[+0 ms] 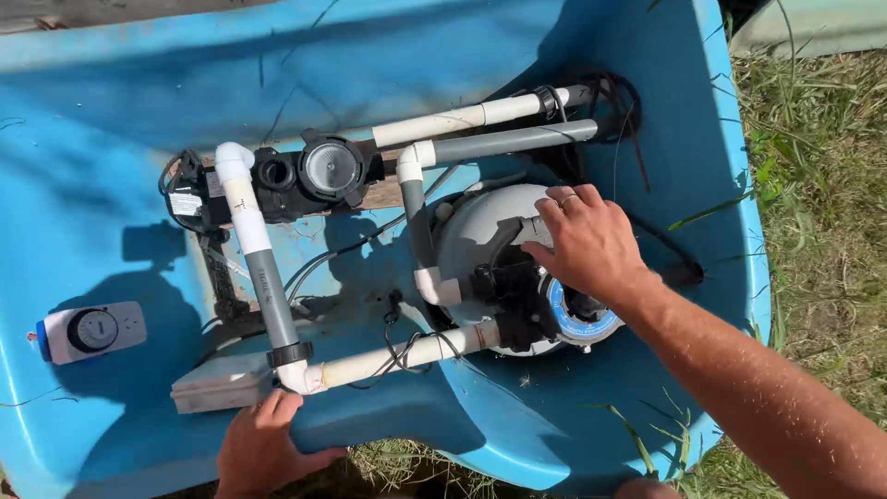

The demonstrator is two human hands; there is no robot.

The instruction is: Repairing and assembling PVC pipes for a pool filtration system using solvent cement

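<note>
the right hand (584, 242) lies open on the filter valve (531, 296), the left hand (263, 444) grips the tub edge (388, 425), and all pipes (263, 268) look joined.

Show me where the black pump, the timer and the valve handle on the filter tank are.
black pump (319, 174), head view, on its round clear lid.
timer (92, 330), head view, on its dial.
valve handle (506, 242), head view, on its black arm.

Pump (305, 176) left of filter tank (485, 231)
</note>
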